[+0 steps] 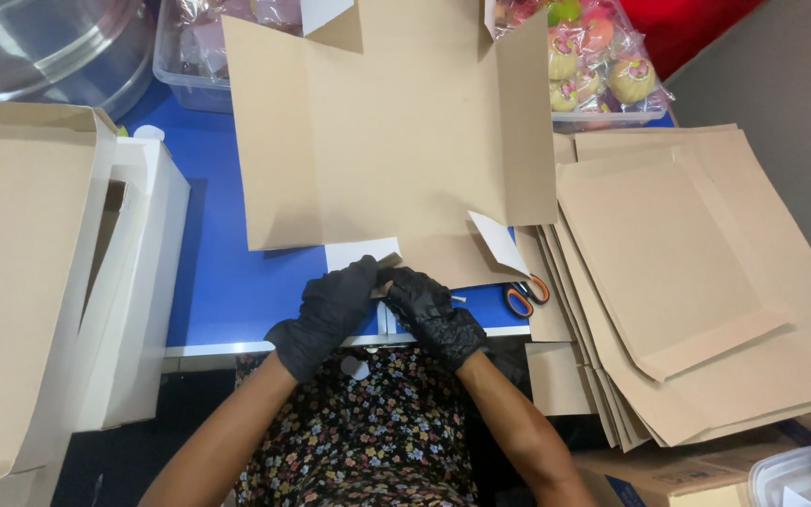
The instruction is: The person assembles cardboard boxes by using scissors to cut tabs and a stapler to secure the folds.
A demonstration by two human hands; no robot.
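**Gloved hands pinch the near flap of a flat cardboard blank**

Closest to the camera, over a flowered garment, two forearms reach forward to the near edge of the blue counter [227, 282]. Both hands wear black gloves. The left hand [326, 314] and the right hand [429, 310] meet at the middle, fingers curled, each pinching the small near flap [389, 263] of the cardboard blank [396, 131]; thumbs and fingertips close on the flap, so neither hand is spread.

That cardboard blank lies unfolded and mostly flat on the counter, running away from the hands toward the far edge, its side panels creased and its white underside showing at a turned corner just right of the hands.

Just beside the right hand, orange-handled scissors [526, 295] rest on the counter, partly tucked under a fanned stack of flat brown blanks [706, 282] that fills the right side. On the left stands an assembled box [39, 282], brown outside and white within.

Farther off, a clear tray of wrapped round sweets [603, 66] sits past the blank, and a metal bowl [49, 47] occupies the far left corner.
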